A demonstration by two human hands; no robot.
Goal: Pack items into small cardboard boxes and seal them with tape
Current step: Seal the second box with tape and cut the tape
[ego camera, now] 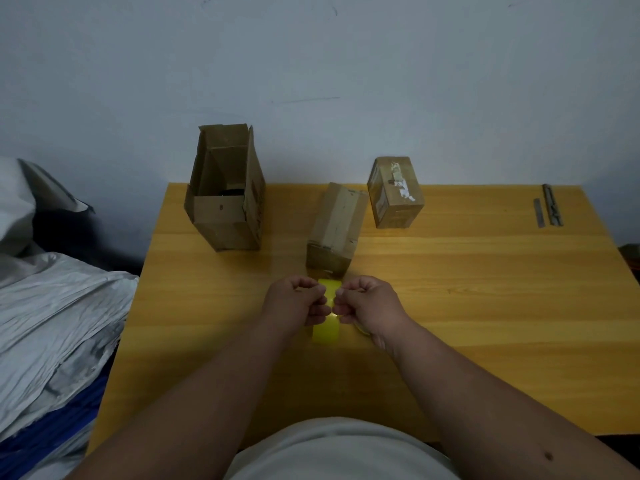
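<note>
A strip of clear yellowish tape (pixel 326 330) runs from the near end of a small closed cardboard box (pixel 336 226) lying on the wooden table (pixel 467 289) toward me. My left hand (pixel 296 301) and my right hand (pixel 369 304) pinch the strip side by side just in front of that box, knuckles almost touching. Under my right palm a bit of the tape roll (pixel 361 329) shows. A second closed box (pixel 396 192) with torn white tape on top stands at the back. A taller open box (pixel 225 188) stands at the back left with something dark inside.
Two thin metal strips (pixel 551 206) lie at the table's far right corner. Crumpled grey and white sheeting (pixel 52 306) is piled to the left of the table. A pale wall rises directly behind the table.
</note>
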